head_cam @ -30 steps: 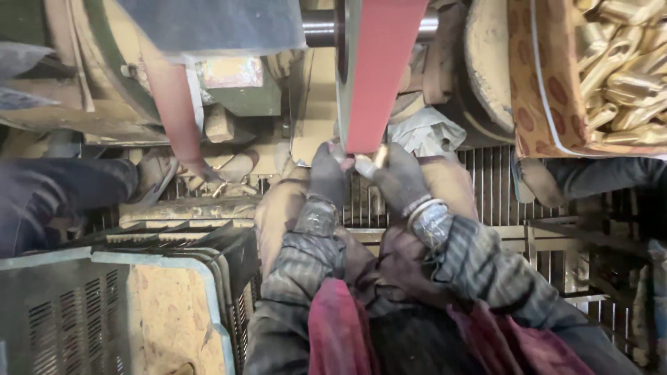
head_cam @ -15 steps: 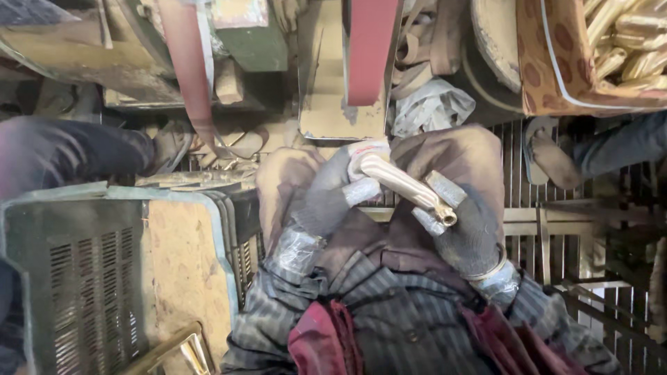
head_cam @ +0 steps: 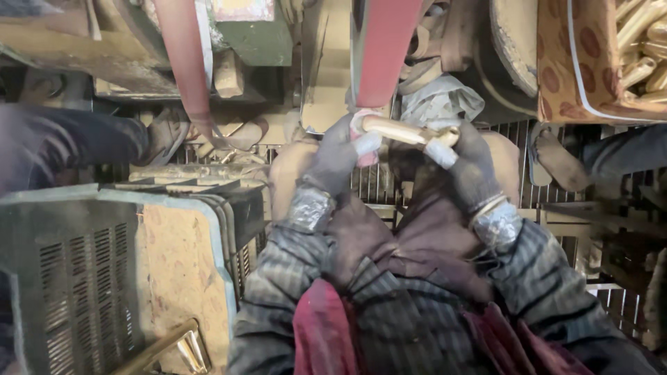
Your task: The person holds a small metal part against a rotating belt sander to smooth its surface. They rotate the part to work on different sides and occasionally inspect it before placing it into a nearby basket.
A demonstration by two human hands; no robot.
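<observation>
Both my gloved hands grip a curved brass handle piece (head_cam: 406, 132) and hold it just below the red abrasive belt (head_cam: 385, 52) of a grinding machine. My left hand (head_cam: 333, 156) pinches the piece's left end, where pink tape wraps a fingertip. The right end sits in my right hand (head_cam: 469, 163). Silver tape bands both wrists. My knees and striped sleeves fill the lower middle of the view.
A second red belt (head_cam: 182, 66) runs at the upper left, by another person's leg and sandalled foot (head_cam: 163, 135). A grey-blue plastic crate (head_cam: 104, 271) at lower left holds a brass part (head_cam: 174, 344). A box of brass pieces (head_cam: 636, 55) sits upper right. A metal grate (head_cam: 375, 184) covers the floor.
My hands pulled the brass piece down off the belt, turned it in view, and have now raised it back up close to the belt's lower end.
</observation>
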